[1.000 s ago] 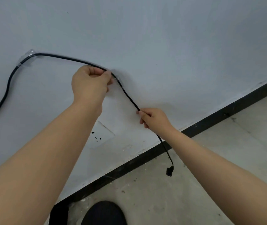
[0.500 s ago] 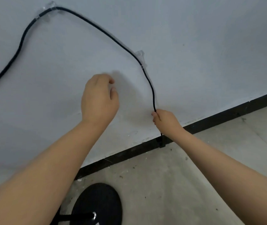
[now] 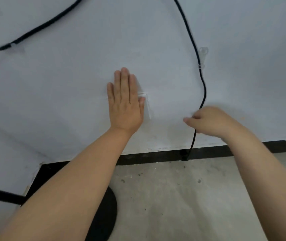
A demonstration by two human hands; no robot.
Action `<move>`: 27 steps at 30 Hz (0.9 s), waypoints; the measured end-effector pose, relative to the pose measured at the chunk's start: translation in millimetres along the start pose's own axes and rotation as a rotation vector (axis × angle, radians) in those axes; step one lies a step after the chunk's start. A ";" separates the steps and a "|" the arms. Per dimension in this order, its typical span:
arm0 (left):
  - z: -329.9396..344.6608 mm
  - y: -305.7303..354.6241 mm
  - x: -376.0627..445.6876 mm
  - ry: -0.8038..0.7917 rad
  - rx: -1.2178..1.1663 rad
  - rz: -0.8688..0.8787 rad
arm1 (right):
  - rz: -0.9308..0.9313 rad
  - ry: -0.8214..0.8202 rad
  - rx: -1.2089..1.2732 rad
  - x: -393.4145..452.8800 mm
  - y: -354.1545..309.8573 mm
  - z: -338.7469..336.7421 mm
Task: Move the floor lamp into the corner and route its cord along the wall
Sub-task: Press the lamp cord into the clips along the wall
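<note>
A black cord [image 3: 196, 51] runs down the white wall, held by a clear clip [image 3: 202, 66] on the right and another clear clip [image 3: 14, 46] at the upper left. My right hand [image 3: 213, 121] is closed around the cord low on the wall; the plug end [image 3: 184, 154] hangs against the black baseboard. My left hand [image 3: 125, 101] lies flat on the wall, fingers straight, covering most of a white wall socket [image 3: 147, 106]. The lamp's round black base [image 3: 107, 211] stands on the floor in the corner, partly hidden by my left forearm. A piece of the black pole [image 3: 1, 195] shows at the left edge.
A black baseboard [image 3: 156, 156] runs along the bottom of the wall. Below it lies a bare grey concrete floor [image 3: 182, 197] with small dark specks. The two walls meet in a corner at the lower left.
My left hand opened and moved right and down to lie flat over the socket. My right hand stayed on the cord. The view dropped, and the lamp base shows more.
</note>
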State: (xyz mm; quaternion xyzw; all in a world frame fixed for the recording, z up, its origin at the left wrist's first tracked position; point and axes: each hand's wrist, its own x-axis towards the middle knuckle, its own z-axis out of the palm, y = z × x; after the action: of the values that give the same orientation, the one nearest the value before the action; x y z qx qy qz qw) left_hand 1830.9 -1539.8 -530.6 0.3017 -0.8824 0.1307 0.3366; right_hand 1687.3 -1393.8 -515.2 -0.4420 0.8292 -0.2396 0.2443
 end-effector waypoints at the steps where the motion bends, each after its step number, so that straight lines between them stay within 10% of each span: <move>1: 2.1 -1.9 -0.5 -0.010 0.005 0.002 | -0.105 0.039 0.193 -7.2 -5.9 -15.3; 5: 4.7 -5.5 1.8 0.046 0.038 0.009 | -0.409 0.287 0.760 -39.3 -24.5 -62.9; 8: 9.6 -7.1 2.6 0.063 0.046 0.037 | -0.227 0.378 0.683 -26.8 -15.0 -62.4; 13: 2.8 -13.9 -5.3 0.006 0.019 0.097 | 0.210 0.119 0.466 10.5 13.4 -8.9; 23: -1.0 -34.6 -79.5 -0.183 0.066 0.290 | 0.258 -0.070 0.712 33.0 -6.8 81.1; 27: 8.1 -35.1 -107.3 -0.542 -0.180 0.026 | 0.255 -0.123 1.029 34.1 -6.2 102.0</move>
State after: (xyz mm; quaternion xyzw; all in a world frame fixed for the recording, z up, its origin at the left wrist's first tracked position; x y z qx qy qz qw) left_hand 1911.9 -1523.1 -607.8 0.2832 -0.9520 -0.0292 0.1122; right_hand 1737.3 -1444.4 -596.1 -0.1739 0.6359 -0.5573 0.5047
